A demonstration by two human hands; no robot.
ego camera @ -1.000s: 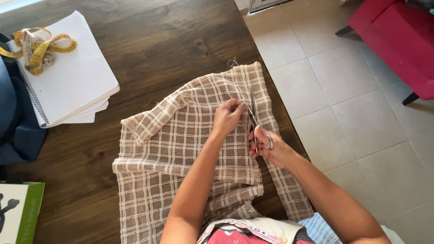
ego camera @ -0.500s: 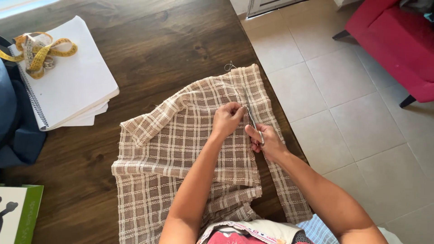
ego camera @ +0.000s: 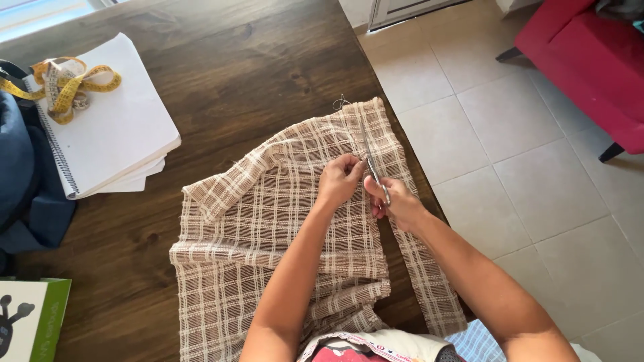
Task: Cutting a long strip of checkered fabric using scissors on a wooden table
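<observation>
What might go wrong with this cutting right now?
The left hand pinches the checked fabric right beside the scissors in the right hand, so fingers could get nicked. The fabric lies folded and rumpled, so the cut may wander or catch a lower layer.
</observation>
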